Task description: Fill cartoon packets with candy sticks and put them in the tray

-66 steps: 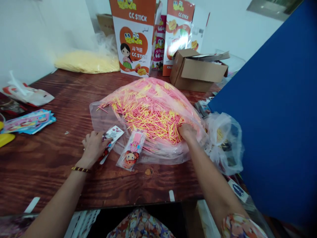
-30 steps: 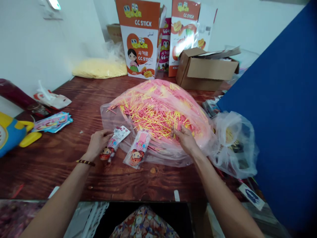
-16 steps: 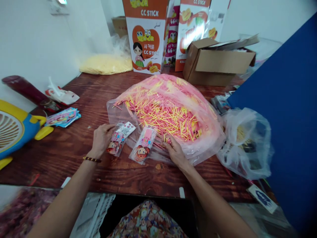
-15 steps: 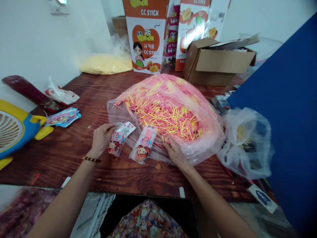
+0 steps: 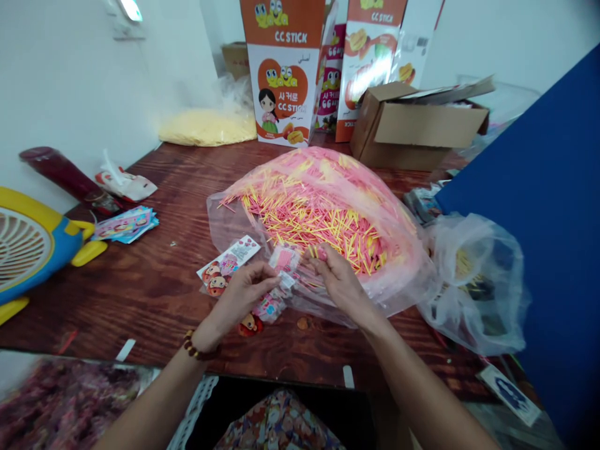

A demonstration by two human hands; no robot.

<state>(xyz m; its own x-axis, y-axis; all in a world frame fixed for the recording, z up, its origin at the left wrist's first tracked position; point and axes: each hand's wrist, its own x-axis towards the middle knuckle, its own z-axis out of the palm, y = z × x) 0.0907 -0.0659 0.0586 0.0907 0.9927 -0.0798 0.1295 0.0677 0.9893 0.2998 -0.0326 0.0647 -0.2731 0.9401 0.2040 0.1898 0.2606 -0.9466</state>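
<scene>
A big clear plastic bag full of pink and yellow sticks lies on the brown wooden table. My left hand is closed on a small printed packet and holds it raised just in front of the bag. My right hand is pinched on a few pink sticks at the packet's open top. Further flat packets lie on the table to the left of my left hand.
CC Stick cartons and a brown cardboard box stand at the back. A yellow-filled bag, a packet stack and a yellow-blue fan sit left. A blue panel and crumpled bag are at right.
My left hand left the flat packets and lifted the middle packet off the table. My right hand drew out of the big bag with sticks and came to the packet's top.
</scene>
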